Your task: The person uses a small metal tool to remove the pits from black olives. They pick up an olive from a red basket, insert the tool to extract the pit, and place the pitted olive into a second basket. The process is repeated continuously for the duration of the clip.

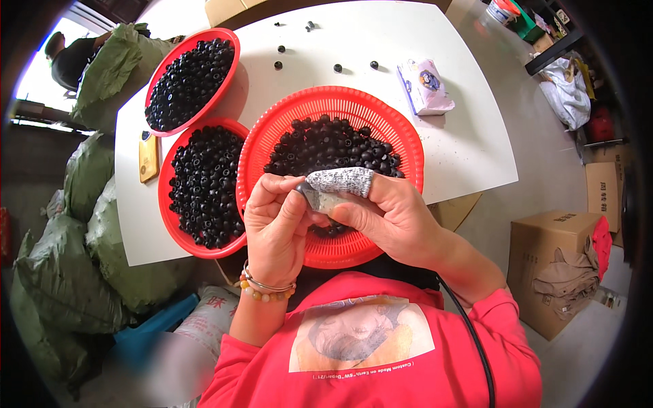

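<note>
My left hand is closed, its thumb and fingertips pinching a small round black plastic part. My right hand is closed too, thumb against the fingers right beside that part. A grey knitted finger cover wraps its index finger. Something pale shows between the right thumb and fingers; its kind is unclear. Both hands are above the near side of a large red slotted basket, which holds a heap of similar black parts, partly hidden by my hands.
Two more red baskets, a far one and a nearer one, hold black parts at left. On the white table are several loose parts, a tissue pack and a yellow rectangular object. Green sacks and a cardboard box flank it.
</note>
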